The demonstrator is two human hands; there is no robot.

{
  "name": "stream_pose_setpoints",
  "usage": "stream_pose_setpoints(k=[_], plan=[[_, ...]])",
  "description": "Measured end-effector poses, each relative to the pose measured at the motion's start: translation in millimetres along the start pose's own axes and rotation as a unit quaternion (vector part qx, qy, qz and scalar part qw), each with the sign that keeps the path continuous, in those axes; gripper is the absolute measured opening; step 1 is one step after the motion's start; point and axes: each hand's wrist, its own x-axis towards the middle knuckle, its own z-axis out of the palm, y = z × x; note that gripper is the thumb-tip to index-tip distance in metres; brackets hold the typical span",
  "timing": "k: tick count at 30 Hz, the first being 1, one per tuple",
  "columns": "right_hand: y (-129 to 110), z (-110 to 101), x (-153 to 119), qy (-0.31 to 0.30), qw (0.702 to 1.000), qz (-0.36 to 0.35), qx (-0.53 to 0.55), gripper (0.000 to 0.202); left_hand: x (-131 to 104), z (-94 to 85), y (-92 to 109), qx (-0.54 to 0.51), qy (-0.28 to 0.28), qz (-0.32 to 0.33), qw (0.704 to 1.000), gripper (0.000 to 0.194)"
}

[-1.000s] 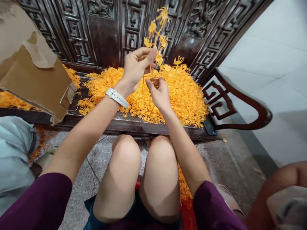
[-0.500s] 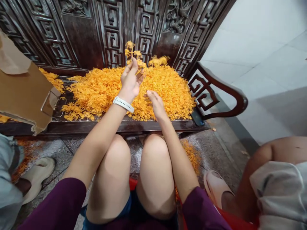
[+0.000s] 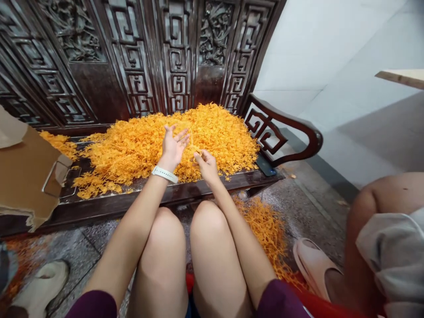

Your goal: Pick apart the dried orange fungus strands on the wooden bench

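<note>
A heap of orange, thread-like stemmed pieces covers much of the dark wooden bench seat. My left hand, with a white band at the wrist, is raised before the heap with its palm up and fingers spread, holding nothing. Just to its right, my right hand pinches a thin orange piece between thumb and fingertips. Part of that piece blends with the heap behind it.
A torn cardboard box stands at the left of the bench. A dark phone lies near the curved armrest. Orange strands litter the floor. Other people's legs and sandals flank both sides.
The view has shifted. My left hand has opened and come down, and the orange piece raised in it is gone from there. My right hand has closed in a pinch on an orange piece.
</note>
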Motion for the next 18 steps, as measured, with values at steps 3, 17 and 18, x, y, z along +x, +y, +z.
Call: stream_pose_setpoints(k=[3, 17, 18], plan=[[-4, -7, -5, 0.080, 0.997, 0.005, 0.015, 0.033, -11, 0.5, -10, 0.191, -0.072, -0.032, 0.978, 0.077], [-34, -57, -26, 0.341, 0.929, 0.099, 0.104, 0.066, -35, 12.1, -25, 0.270, -0.162, 0.035, 0.949, 0.075], [-36, -55, -26, 0.316, 0.926, 0.129, 0.163, 0.058, -36, 13.1, -27, 0.271, -0.161, 0.039, 0.948, 0.073]])
